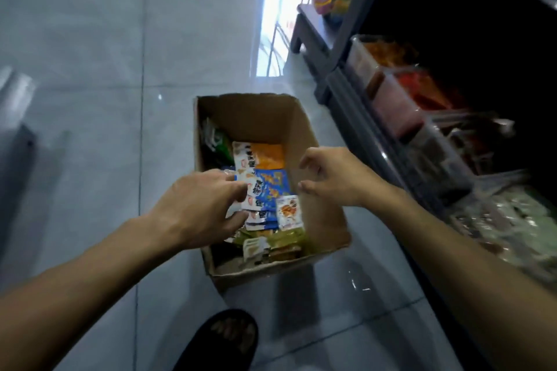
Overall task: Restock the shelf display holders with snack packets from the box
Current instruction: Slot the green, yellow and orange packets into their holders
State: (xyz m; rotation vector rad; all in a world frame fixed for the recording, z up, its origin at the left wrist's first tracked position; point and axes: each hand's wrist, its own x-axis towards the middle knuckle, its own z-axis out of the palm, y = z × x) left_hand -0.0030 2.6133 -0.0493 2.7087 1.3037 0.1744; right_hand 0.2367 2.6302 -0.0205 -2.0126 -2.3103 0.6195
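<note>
No text, brand, number or sign is legible; the blue snack packet point(272, 187) and the orange snack packet point(265, 156) in the cardboard box point(325, 220) bear dark printed characters on white panels, too blurred to read.

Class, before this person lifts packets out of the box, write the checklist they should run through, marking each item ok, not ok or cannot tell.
1. Cardboard box open on top: ok.
2. Packets left in the box: ok, blue packets and an orange packet show.
3. Left hand on the blue packets: ok, fingers touch them.
4. Firm grip: cannot tell.
5. Right hand free: ok, holds nothing.
6. Room in the shelf holders: cannot tell, blurred.
</note>
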